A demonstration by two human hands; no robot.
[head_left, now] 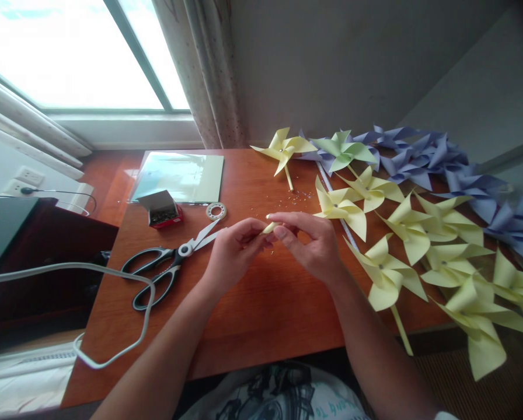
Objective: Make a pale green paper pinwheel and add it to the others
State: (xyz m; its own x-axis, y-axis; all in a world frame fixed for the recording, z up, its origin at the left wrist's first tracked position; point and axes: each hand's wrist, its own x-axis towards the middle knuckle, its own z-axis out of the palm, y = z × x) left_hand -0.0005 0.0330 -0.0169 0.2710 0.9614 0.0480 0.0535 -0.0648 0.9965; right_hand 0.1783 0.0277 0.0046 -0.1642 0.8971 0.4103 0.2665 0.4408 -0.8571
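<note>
Hands meet over the middle of the wooden table (261,315), head cam view. Left hand (232,252) and right hand (310,244) both pinched narrow on one small pale-yellow paper piece (271,227), fingertips touching it from either side, held just above the tabletop. Can't tell what shape the piece is, mostly hidden by fingers.

Left of the hands: black-handled scissors (170,265), blades open, w/ a small tape ring (216,210) just beyond the tips. Near that, an open red box of pins (163,210) and a glossy sheet pad (179,176). White cable (112,280) loops across the table's left edge.

Right side: yellow pinwheels (419,245) spread in rows, one green pinwheel (342,149) and blue-purple pinwheels (436,157) behind, by the wall.
</note>
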